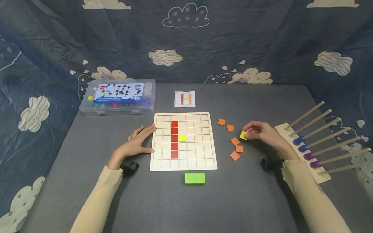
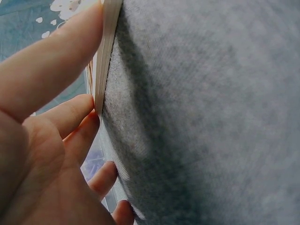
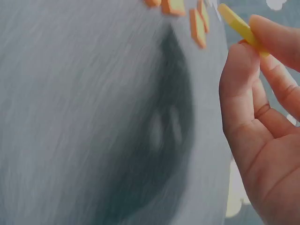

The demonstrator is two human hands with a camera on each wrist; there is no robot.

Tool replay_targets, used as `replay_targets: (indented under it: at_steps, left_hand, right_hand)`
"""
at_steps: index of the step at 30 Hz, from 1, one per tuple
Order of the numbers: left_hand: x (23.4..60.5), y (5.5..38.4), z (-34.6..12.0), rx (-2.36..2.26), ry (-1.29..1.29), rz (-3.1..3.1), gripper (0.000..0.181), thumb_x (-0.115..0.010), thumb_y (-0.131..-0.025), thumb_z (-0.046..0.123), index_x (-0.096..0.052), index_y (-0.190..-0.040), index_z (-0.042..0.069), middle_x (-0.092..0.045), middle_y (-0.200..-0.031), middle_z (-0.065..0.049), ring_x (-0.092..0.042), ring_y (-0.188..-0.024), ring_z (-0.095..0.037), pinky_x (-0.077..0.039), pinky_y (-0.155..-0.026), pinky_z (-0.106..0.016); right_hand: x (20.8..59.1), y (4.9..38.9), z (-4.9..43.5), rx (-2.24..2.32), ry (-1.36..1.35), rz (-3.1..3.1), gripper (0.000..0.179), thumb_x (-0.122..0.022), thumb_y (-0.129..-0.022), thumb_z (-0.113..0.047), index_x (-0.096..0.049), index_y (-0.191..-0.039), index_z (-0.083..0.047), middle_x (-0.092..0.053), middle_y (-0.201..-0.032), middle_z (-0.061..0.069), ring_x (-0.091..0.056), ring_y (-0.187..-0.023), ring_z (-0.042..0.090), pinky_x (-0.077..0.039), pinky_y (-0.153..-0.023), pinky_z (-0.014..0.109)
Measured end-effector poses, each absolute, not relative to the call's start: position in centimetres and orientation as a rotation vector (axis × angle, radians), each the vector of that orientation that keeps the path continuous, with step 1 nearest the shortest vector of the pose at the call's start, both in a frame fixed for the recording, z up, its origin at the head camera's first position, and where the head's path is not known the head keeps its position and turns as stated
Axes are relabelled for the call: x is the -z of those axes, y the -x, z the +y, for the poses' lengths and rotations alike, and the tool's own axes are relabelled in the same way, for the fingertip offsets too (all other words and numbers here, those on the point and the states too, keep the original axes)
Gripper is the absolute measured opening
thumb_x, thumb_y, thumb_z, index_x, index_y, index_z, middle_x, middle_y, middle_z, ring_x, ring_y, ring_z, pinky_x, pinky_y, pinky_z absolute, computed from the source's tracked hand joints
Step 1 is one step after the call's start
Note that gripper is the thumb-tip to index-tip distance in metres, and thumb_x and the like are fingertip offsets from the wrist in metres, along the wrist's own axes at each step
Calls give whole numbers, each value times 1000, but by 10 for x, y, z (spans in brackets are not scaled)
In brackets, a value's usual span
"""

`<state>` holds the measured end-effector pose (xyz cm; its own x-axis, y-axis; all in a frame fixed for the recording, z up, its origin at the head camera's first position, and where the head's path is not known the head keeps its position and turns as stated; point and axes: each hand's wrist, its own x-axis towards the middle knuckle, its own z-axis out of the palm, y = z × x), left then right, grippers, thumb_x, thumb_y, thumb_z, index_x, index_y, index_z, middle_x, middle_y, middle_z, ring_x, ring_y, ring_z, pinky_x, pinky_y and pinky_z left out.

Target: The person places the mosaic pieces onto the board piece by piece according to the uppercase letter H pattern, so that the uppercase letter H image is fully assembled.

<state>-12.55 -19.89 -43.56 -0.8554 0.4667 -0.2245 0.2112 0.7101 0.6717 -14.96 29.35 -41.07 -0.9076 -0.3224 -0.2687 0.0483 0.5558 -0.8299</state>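
Observation:
A wooden grid board (image 1: 195, 164) lies mid-table. In it sits a column of several red tiles (image 1: 174, 138), with one yellow tile (image 1: 182, 138) beside the middle red one. My left hand (image 1: 134, 142) touches the board's left edge with thumb and fingertips, its fingers spread; the left wrist view shows the fingers against the board's side (image 2: 105, 56). Between thumb and finger, my right hand (image 1: 262, 132) pinches a second yellow square tile (image 3: 241, 28), held to the right of the board. Several loose orange tiles (image 1: 234, 141) lie between that hand and the board.
Behind the board lies a pattern card (image 1: 185, 99). A clear plastic case (image 1: 125, 111) with a molecule kit label stands back left. Near the front is a green block (image 1: 195, 178). A wooden peg rack (image 1: 323, 177) with blue and purple pieces stands at right.

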Motion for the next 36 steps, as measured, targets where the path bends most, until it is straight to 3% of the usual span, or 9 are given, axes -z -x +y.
replay_targets:
  at_steps: [15, 24, 36]
  left_hand:
    - [434, 126, -198, -931, -514, 2534, 88, -73, -85, 29, -21, -153, 8, -13, -158, -13, 2, -141, -44, -4, -99, -68]
    - [435, 126, -198, -927, -509, 2534, 88, -73, -85, 28, -21, -153, 8, -13, -159, -12, 2, -141, -43, -5, -100, -66]
    - [434, 126, -198, -937, -515, 2531, 89, -73, -84, 28, -21, -153, 8, -12, -159, -12, 2, -141, -43, -5, -100, -66]
  right_hand:
    - [406, 177, 205, 1403, 409, 2193, 20, -59, -87, 5, -60, -106, 8, -60, -91, 17, -60, -79, 23, -52, -77, 42]
    - [413, 190, 148, 1308, 600, 2156, 15, -64, -82, 4, -63, -97, 5, -60, -80, 10, -55, -69, 24, -46, -62, 31]
    - [417, 190, 115, 1147, 721, 2216, 15, -62, -78, 10, -67, -90, 2, -60, -74, 5, -54, -65, 16, -45, -64, 28]
